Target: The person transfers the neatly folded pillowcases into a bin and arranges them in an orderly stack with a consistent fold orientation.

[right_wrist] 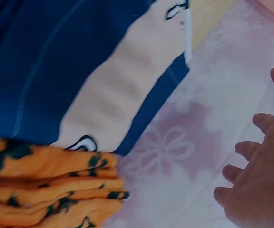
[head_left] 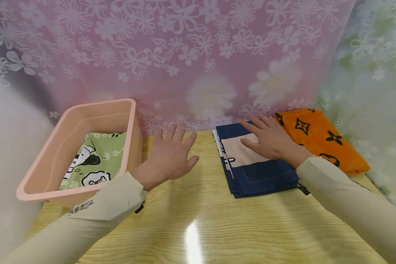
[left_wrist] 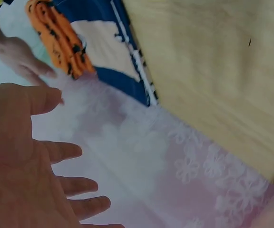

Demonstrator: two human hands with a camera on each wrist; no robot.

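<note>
In the head view my left hand [head_left: 170,154] hovers over the table with spread fingers, between the pink bin and the navy cloth, holding nothing. My right hand [head_left: 267,137], fingers also spread, hovers above the folded navy-and-beige cloth [head_left: 267,178]; the right wrist view shows a gap between hand and cloth. To its right lies a folded orange towel [head_left: 336,143] with black motifs, its layered edge showing in the right wrist view. A green cloth [head_left: 113,154] with cartoon animal prints lies inside the pink plastic bin [head_left: 136,143] at the left.
The light wood-grain table [head_left: 237,231] extends in front, with a bright glare streak near its front. A pink floral curtain [head_left: 171,73] hangs right behind the things. Pale floral fabric [head_left: 376,121] stands along the right side.
</note>
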